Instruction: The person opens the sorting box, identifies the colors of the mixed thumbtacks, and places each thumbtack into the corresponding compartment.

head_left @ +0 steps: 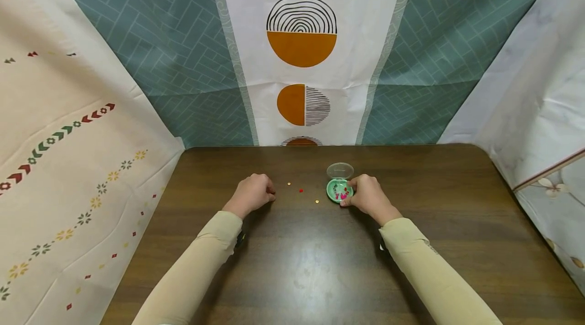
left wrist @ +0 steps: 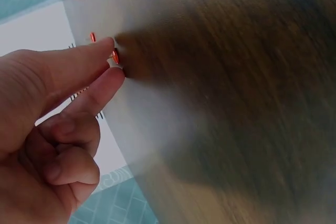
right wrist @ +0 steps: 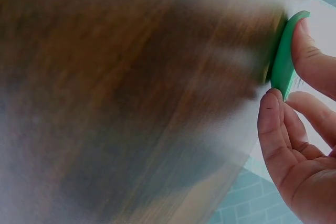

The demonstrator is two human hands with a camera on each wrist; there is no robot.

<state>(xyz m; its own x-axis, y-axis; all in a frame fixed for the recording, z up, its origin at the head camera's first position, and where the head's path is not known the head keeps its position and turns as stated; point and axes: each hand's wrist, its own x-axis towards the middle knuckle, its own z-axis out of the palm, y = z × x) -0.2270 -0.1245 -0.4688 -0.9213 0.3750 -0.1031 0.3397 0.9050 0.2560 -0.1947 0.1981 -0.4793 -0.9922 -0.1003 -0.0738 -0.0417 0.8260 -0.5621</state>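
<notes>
A round green case [head_left: 339, 191] with its clear lid [head_left: 340, 170] flipped up holds several small red and pink pieces. My right hand [head_left: 369, 196] grips the case's near right side, thumb on one side and fingertips at the other; in the right wrist view the green case wall [right wrist: 284, 56] shows between them. To the left, my left hand [head_left: 251, 195] is low over the table with thumb and index finger pinching a small red thumbtack [left wrist: 115, 55]. Its other fingers are curled into the palm.
Between the hands lie a gold tack [head_left: 289, 184], a red tack [head_left: 301, 191] and another gold tack [head_left: 317, 201] on the brown wooden table [head_left: 301, 269]. A patterned curtain [head_left: 301, 71] hangs behind the table's far edge, with cloth on both sides.
</notes>
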